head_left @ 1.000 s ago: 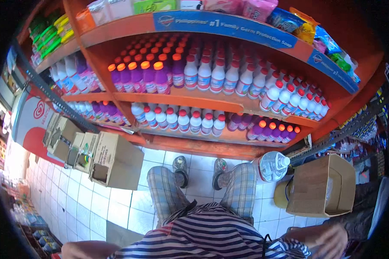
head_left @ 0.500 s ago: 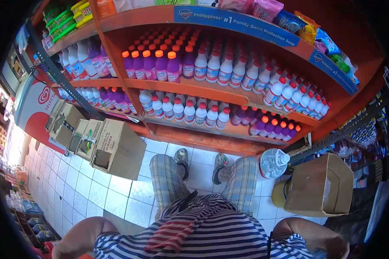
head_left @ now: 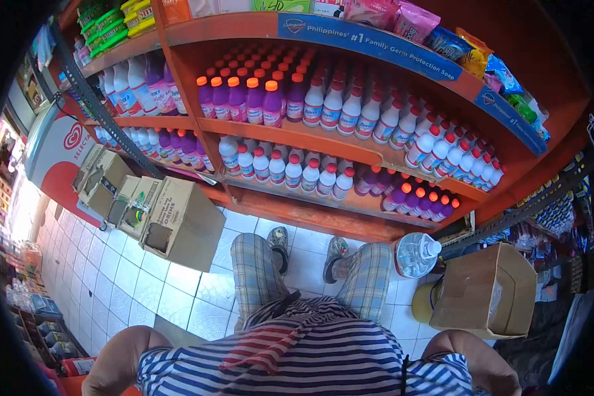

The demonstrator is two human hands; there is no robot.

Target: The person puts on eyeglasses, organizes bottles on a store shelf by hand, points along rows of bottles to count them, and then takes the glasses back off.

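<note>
Both of my arms hang bent at the sides of the striped shirt (head_left: 297,356), and neither hand shows; they lie below or outside the lower edge of the head view. In front stands an orange shelf (head_left: 323,146) with rows of white bottles (head_left: 348,117) with red caps and purple bottles (head_left: 272,105) with orange caps. The lower level holds more white bottles (head_left: 294,173) and purple bottles (head_left: 419,200). My feet, in patterned clogs (head_left: 336,249), are on the tiled floor, facing the shelf.
Cardboard boxes (head_left: 198,228) stand on the left beside a red and white freezer (head_left: 59,158). On the right are a large clear water bottle (head_left: 416,256), a yellowish container (head_left: 426,300) and an open cardboard box (head_left: 465,290). Packets line the top shelf.
The view has turned, so the shelf sits further right and slightly lower. My right hand, visible at lower right a second ago, has dropped out of sight.
</note>
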